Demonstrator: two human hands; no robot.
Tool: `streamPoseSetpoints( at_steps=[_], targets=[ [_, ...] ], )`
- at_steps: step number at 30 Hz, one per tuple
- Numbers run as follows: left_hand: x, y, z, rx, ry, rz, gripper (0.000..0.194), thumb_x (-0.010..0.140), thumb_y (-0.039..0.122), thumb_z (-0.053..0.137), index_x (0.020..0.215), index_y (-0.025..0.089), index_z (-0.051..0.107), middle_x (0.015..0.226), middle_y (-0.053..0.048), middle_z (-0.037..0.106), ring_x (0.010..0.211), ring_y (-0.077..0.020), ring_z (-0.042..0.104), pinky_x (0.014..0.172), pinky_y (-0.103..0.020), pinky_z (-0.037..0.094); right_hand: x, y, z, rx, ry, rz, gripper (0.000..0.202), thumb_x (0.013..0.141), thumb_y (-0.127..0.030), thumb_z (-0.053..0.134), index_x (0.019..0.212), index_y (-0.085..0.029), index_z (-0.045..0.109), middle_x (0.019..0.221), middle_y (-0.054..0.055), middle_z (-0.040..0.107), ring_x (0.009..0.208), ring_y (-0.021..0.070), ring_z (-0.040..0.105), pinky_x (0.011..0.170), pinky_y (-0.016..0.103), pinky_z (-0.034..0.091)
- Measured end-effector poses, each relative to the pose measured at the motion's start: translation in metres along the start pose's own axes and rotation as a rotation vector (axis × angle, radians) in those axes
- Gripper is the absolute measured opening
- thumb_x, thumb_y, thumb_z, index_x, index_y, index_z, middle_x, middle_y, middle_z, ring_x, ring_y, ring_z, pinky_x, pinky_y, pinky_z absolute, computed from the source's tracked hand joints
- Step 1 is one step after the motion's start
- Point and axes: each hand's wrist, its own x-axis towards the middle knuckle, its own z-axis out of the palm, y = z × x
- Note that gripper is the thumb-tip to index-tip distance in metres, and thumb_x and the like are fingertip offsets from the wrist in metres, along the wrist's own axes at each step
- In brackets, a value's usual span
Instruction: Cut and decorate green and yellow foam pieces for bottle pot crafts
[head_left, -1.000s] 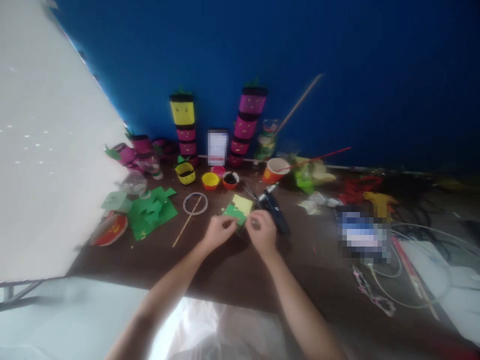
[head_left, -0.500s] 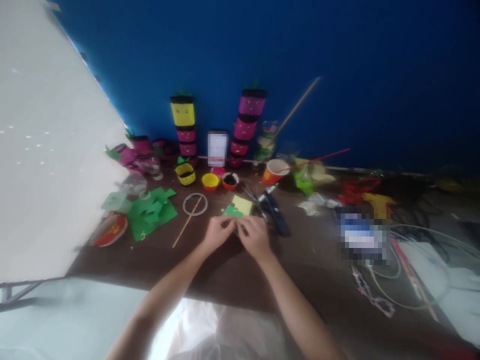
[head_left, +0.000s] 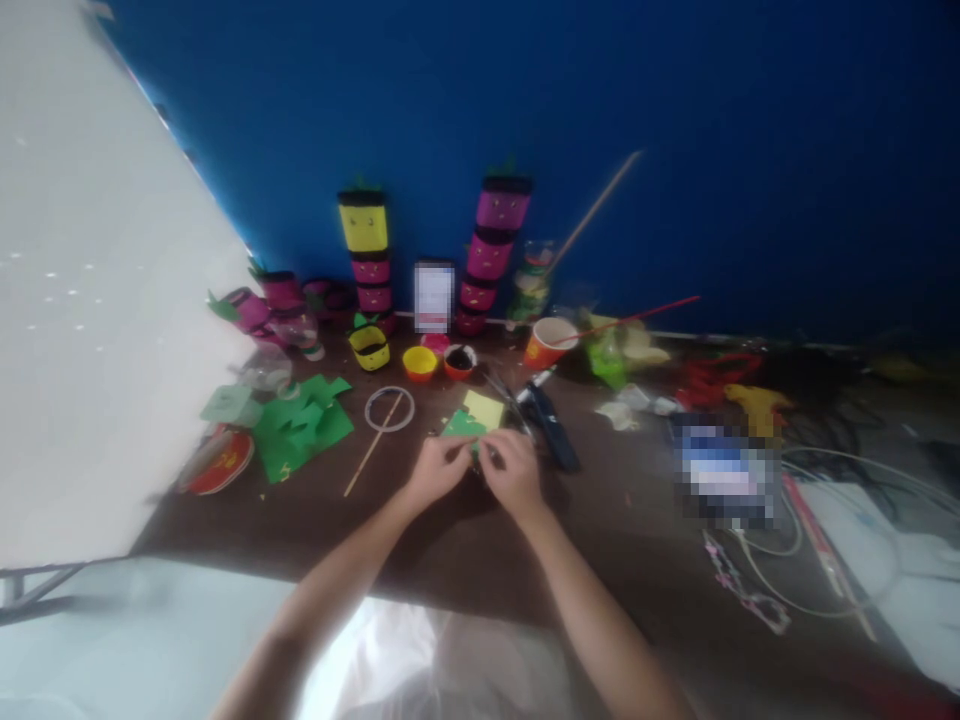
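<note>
My left hand and my right hand meet over the table, thumbs and fingers pinched. Between their fingertips is a small green piece, blurred; it looks like paper or foam sheet. Just beyond the fingers lie a green sheet piece and a pale yellow sheet. Scissors with blades apart and a dark, long object rest beside my right hand. To the left, a thin wooden stick crosses a clear ring, a roll of tape perhaps.
Green sheets and a red round lid lie left. Small yellow and black-filled cups, a paper cup and stacked purple and yellow faces stand behind. A blurred-out phone and cables are right.
My hands stay together in almost the same place, with the fingers shifting slightly. A little more of the green piece shows between them.
</note>
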Motion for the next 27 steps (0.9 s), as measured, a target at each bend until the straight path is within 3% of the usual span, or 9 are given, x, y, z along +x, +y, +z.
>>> streamPoseSetpoints(
  at_steps=[7,15,19,27],
  targets=[
    [-0.0010,-0.0008,0.0012,0.013,0.025,-0.018,0.028,0.076,0.017,0.049,0.093,0.015,0.071,0.075,-0.002,0.071,0.061,-0.0126,0.060,0.058,-0.021,0.046,0.0044,-0.0028,-0.0002,0.171,0.016,0.160,0.009,0.081,-0.019,0.051,0.074,-0.019,0.056,0.075,0.004,0.061,0.073,0.0175,0.058,0.068,0.031,0.048],
    [0.0024,-0.0026,0.0005,-0.017,0.110,-0.093,0.019,0.073,0.026,0.058,0.081,0.012,0.069,0.057,0.001,0.060,0.049,-0.0083,0.049,0.050,-0.019,0.038,0.0053,-0.0016,0.0001,0.494,-0.058,0.439,0.011,0.079,-0.026,0.055,0.075,-0.016,0.058,0.070,0.003,0.061,0.066,0.0158,0.058,0.062,0.027,0.049],
    [0.0041,-0.0031,0.0003,-0.138,0.104,-0.121,0.017,0.072,0.028,0.059,0.070,0.012,0.062,0.054,0.002,0.053,0.049,-0.0071,0.045,0.050,-0.018,0.036,0.0045,-0.0024,0.0017,0.562,-0.083,0.497,0.015,0.078,-0.029,0.056,0.073,-0.016,0.059,0.068,0.002,0.060,0.064,0.0156,0.058,0.061,0.027,0.049],
    [0.0041,-0.0029,0.0006,-0.210,0.094,-0.119,0.016,0.072,0.029,0.058,0.068,0.013,0.058,0.054,0.004,0.049,0.050,-0.0060,0.042,0.051,-0.018,0.034,0.0066,-0.0054,-0.0004,0.594,-0.116,0.554,0.017,0.077,-0.033,0.057,0.071,-0.017,0.058,0.069,0.002,0.060,0.067,0.0163,0.056,0.065,0.028,0.048]
  ],
)
